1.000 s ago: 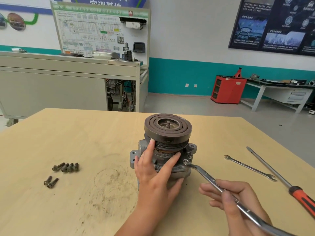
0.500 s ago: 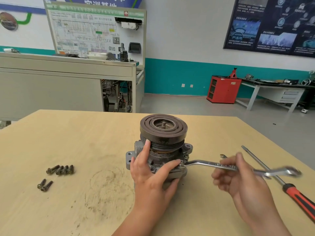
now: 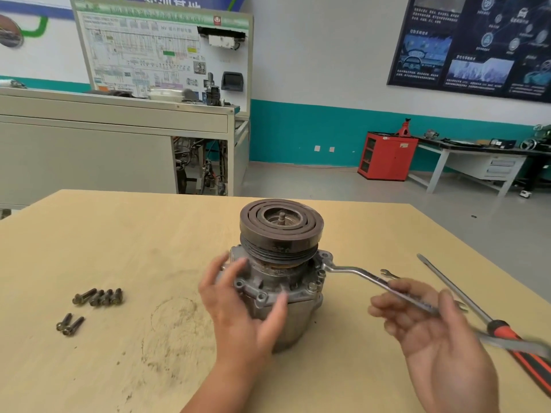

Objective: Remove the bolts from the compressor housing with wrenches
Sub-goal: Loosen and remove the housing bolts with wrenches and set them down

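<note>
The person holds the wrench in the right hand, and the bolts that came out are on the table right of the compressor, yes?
No. The loose bolts lie on the table left of the compressor, not right of it, as the head view shows. The right hand does hold the wrench.
</note>
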Demonstrator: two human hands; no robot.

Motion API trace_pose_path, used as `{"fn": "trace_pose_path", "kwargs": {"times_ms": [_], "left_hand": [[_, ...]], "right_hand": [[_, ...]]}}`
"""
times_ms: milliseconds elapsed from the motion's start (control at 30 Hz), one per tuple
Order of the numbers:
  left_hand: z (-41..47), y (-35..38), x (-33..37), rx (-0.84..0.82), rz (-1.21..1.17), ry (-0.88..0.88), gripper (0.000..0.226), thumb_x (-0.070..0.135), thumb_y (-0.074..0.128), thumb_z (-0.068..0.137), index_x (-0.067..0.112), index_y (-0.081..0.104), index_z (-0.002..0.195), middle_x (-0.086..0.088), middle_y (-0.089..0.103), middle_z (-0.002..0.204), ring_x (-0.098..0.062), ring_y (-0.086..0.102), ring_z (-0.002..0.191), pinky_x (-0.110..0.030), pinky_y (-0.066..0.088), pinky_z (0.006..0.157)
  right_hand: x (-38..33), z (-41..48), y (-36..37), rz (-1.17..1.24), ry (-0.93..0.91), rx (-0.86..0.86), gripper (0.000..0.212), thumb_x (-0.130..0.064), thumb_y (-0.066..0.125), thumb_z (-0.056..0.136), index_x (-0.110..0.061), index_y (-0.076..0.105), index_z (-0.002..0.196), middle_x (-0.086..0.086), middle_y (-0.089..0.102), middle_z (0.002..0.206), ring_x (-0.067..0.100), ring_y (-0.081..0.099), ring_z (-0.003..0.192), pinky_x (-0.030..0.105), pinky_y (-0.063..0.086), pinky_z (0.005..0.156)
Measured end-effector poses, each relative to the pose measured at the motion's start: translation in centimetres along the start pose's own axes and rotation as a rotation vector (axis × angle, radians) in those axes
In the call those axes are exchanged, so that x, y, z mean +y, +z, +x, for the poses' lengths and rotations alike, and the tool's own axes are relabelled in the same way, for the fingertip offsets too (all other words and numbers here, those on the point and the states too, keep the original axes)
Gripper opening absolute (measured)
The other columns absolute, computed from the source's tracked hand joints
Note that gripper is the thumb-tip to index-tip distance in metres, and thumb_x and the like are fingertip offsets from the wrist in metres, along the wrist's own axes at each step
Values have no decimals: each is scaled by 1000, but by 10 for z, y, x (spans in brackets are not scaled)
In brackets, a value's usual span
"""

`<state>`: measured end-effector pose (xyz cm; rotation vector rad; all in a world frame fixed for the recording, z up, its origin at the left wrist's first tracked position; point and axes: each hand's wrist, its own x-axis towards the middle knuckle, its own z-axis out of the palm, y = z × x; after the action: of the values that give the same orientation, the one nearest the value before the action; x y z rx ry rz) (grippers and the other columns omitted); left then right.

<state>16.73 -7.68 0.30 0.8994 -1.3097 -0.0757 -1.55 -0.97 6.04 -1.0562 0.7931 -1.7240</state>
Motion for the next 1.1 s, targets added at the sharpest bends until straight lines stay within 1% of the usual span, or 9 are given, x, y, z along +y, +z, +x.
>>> {"fn": "trace_pose_path", "kwargs": {"times_ms": [100, 200, 400, 567, 700, 800, 867, 967, 1100], "left_hand": [[6, -8, -9, -41, 49, -268, 88, 56, 60, 61, 19, 35, 137, -5, 26, 139, -6, 24, 131, -3, 15, 104], [6, -10, -14, -138, 41, -312, 90, 58, 57, 59, 16, 39, 137, -4, 36, 135, -5, 36, 124, 2, 23, 96], [13, -12, -11, -148, -23, -337, 76, 53, 55, 58, 30, 41, 129, -1, 42, 127, -11, 45, 118, -29, 40, 99], [17, -13, -13, -163, -59, -333, 79, 50, 53, 60, 19, 45, 133, -4, 43, 127, -17, 46, 121, -33, 40, 103], [15, -10, -5, -61, -21, -131, 60, 37, 55, 70, 22, 44, 128, -12, 36, 130, -9, 33, 126, -14, 26, 107], [5, -1, 2, -65, 49, 241, 35, 21, 57, 73, 26, 55, 108, -4, 35, 125, -16, 34, 129, -50, 24, 111], [-3, 7, 7, -115, 181, 357, 32, 25, 58, 73, 34, 60, 104, -2, 36, 128, -24, 29, 133, -61, 17, 109], [-7, 12, 11, -114, 264, 332, 31, 29, 57, 73, 38, 64, 102, -3, 35, 131, -24, 23, 137, -59, 12, 110], [-7, 10, 10, -120, 272, 307, 31, 30, 57, 72, 37, 58, 103, -2, 34, 132, -22, 23, 137, -59, 14, 111]], "right_hand": [[6, -21, 9, -151, 46, 34, 73, -79, 73, 37, -22, 76, 81, 14, 74, 79, 23, 73, 73, 13, 42, 45], [11, -29, 8, -217, 68, 45, 78, -65, 65, 57, 0, 65, 102, 13, 75, 81, 23, 73, 75, 14, 42, 43], [7, -24, 18, -260, 101, 54, 108, -91, 62, 30, -8, 61, 99, 9, 75, 85, 21, 73, 78, 14, 42, 43], [9, -30, 17, -244, 145, 31, 115, -89, 65, 23, -4, 59, 100, 9, 75, 88, 22, 73, 79, 14, 42, 42], [7, -37, 21, -437, 67, -45, 99, -94, 55, 39, -12, 65, 94, 1, 76, 86, 18, 73, 78, 15, 43, 45], [2, -32, 22, -552, -62, -9, 73, -89, 45, 60, -26, 73, 87, 0, 74, 70, 15, 71, 61, 11, 40, 45], [-2, -12, 15, -558, -92, 42, 55, -72, 41, 76, -28, 74, 82, 3, 61, 44, 16, 57, 39, 14, 38, 42], [-3, 34, 2, -333, 77, 36, 51, -49, 46, 86, -12, 72, 62, -4, 29, 29, 9, 25, 29, 19, 27, 38], [12, 75, -9, -179, 350, -75, 57, -38, 38, 97, -10, 69, 59, -7, 24, 33, 7, 21, 31, 23, 22, 45]]}}
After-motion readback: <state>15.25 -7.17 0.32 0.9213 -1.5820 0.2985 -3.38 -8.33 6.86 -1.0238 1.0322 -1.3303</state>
